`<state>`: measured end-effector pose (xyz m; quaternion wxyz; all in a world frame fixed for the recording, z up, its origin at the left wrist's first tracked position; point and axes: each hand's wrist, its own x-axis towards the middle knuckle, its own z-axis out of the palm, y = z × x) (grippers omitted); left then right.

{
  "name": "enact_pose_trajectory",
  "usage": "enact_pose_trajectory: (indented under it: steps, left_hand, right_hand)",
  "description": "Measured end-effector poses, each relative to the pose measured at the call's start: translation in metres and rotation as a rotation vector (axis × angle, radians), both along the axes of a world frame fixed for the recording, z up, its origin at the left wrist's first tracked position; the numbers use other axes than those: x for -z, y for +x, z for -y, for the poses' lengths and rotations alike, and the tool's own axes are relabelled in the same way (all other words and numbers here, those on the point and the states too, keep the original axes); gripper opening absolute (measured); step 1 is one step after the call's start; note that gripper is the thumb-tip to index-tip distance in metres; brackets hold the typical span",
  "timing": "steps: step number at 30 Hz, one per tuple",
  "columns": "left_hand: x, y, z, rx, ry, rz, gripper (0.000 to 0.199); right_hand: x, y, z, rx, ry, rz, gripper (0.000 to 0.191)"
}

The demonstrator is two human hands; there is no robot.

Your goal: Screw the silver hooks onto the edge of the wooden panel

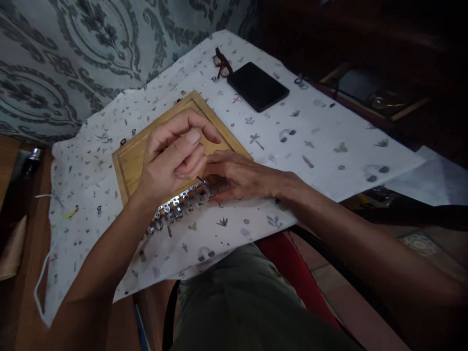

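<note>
Though narrow, shiny metal strip [176,201]

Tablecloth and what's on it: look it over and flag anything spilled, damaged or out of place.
No spill or damage shows. The one untidy thing is a white cord looping loosely beyond the left edge of the tablecloth.

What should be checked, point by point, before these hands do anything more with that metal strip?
1. Right hand at the metal strip's far end: ok.
2. Right-hand grip secure: cannot tell, fingertips partly hidden.
3. Left hand empty: cannot tell, fingers curled.
4. Whole strip visible: not ok, the hands and forearm partly cover it.
5. Dark tablet and glasses apart from the hands: ok.
</note>
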<state>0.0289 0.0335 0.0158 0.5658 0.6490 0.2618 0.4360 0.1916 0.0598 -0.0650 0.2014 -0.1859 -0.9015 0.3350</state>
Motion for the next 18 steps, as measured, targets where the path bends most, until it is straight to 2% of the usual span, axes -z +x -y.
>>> enact_pose_trajectory:
  steps: [13, 18]
  left_hand:
    - [-0.003, 0.003, 0.002, -0.017, -0.057, -0.104, 0.02]
    - [0.002, 0.009, 0.001, -0.158, -0.03, -0.076, 0.02]
  right_hand:
    - [0.001, -0.001, 0.002, 0.017, 0.027, -0.018, 0.016]
    - [0.001, -0.001, 0.001, 0.016, 0.025, -0.004, 0.018]
